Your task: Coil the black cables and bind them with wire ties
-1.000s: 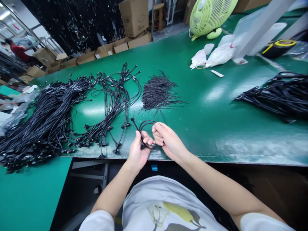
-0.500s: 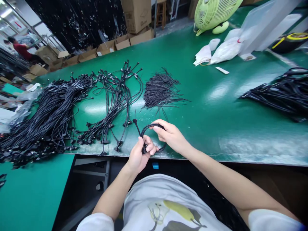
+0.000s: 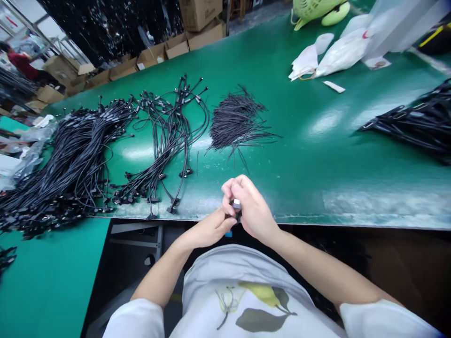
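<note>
My left hand (image 3: 213, 227) and my right hand (image 3: 252, 209) meet over the table's front edge, both closed around a black cable (image 3: 237, 213). Its light-ended plug shows between the fingers; most of the cable is hidden by my hands. Straight ahead lies a pile of thin black ties (image 3: 234, 121), with a few stray ones on its near side. Left of that pile is a loose bunch of black cables (image 3: 169, 141) with plugs at their ends. A much larger heap of similar cables (image 3: 81, 155) spreads farther left.
A green table (image 3: 299, 155) runs across the view. Black bundled items (image 3: 416, 122) lie at its right, with white plastic bags (image 3: 341, 51) and a green fan (image 3: 317, 11) behind. Cardboard boxes (image 3: 153, 56) line the far edge. A person in red (image 3: 23, 63) is far left.
The cable loop, in plain view before, is now gathered mostly out of sight between my hands. My left hand has turned over and moved close against my right. The camera view has tilted down slightly.
</note>
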A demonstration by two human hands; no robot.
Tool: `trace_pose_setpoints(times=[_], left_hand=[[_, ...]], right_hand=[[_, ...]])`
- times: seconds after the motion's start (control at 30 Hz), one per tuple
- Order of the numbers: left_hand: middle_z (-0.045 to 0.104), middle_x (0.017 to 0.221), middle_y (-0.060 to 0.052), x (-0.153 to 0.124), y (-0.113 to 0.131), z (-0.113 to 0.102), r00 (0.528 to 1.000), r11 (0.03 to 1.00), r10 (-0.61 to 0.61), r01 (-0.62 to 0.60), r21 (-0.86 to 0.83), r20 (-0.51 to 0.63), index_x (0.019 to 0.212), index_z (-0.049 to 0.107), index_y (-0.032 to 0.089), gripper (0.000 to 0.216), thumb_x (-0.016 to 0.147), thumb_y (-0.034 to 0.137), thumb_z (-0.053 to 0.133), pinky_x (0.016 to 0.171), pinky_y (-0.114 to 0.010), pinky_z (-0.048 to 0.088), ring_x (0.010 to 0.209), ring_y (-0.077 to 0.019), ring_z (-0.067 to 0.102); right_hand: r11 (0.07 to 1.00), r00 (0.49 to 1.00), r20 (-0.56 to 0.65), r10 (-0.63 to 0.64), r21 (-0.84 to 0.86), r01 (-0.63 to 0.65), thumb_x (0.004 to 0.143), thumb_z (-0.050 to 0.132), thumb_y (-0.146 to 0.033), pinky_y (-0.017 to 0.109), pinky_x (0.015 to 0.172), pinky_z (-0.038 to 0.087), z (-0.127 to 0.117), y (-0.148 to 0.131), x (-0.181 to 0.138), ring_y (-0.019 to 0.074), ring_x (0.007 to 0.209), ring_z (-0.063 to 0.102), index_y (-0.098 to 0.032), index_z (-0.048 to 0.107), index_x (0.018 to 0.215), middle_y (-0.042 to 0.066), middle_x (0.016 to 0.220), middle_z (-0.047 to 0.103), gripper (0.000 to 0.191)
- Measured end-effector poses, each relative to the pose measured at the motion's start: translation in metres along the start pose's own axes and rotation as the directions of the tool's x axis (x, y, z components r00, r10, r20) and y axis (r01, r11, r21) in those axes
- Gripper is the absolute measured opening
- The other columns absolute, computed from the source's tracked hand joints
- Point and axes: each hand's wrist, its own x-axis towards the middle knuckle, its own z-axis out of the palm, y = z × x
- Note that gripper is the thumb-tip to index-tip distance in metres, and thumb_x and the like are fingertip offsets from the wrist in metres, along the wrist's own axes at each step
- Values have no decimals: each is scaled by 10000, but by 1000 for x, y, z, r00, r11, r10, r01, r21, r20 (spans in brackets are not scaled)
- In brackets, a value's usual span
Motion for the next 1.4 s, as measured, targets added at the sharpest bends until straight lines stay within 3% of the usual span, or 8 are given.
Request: trace_pose_setpoints(times=[0.2,0.33,0.6,0.77,0.9,1.03,1.2,1.4], left_hand=[[622,834,-55,5,5,13,998,950,-58,50,-307,-19,939,677,165,259,748,327,741,913,-334,422,954,-229,581],[556,685,-21,9,2,23,993,855,-76,109,-507,85,836,608,130,450,781,575,638,776,-356,487,665,-156,556],[327,546,72,11,6,29,990,719,-132,127,-683,45,833,563,133,362,878,491,528,598,-268,446,475,-71,332],[392,600,52,13,8,28,987,697,-150,140,-704,47,849,574,124,311,799,414,678,671,-276,459,552,-80,418],[322,558,76,15,12,27,988,729,-157,104,-677,-17,798,560,131,325,786,428,693,565,-225,380,491,-57,304],[369,574,59,18,9,10,979,881,-119,28,-473,-163,777,554,148,324,811,454,655,526,-219,317,511,-73,321],[447,597,38,15,5,-9,995,997,-60,56,-45,-77,790,533,171,278,908,421,514,569,-246,325,550,-105,383],[493,663,29,10,5,-2,997,972,-71,70,225,-4,817,538,188,203,943,314,439,616,-241,335,608,-126,426]], right_hand=[[986,993,59,102,124,-109,781,530,-710,157,361,99,3,-15,15,0,386,183,-217,461,886,-80,683,358,508],[986,989,108,103,120,-116,785,530,-709,150,356,103,2,-27,24,-4,402,183,-192,478,851,-76,677,365,524],[972,982,124,141,170,-161,789,547,-690,148,348,192,-13,-19,37,8,416,207,-185,510,871,-79,653,334,512],[990,989,118,88,100,-100,777,499,-742,153,341,142,-11,-16,41,4,407,180,-191,514,870,-75,665,319,559],[969,987,49,-156,-184,162,828,420,-729,199,440,363,-17,-29,36,49,494,413,-199,530,898,-20,768,444,546],[467,816,329,-475,-692,551,901,538,-438,343,811,457,-37,-46,22,184,933,567,-228,587,993,52,1011,575,235],[-317,681,731,-48,-658,683,957,393,-170,376,805,382,-60,-32,7,207,896,528,-145,591,992,97,928,604,203],[-455,708,689,153,-587,669,986,392,-317,303,597,252,-78,-10,3,170,704,459,-136,517,936,51,806,532,226]])
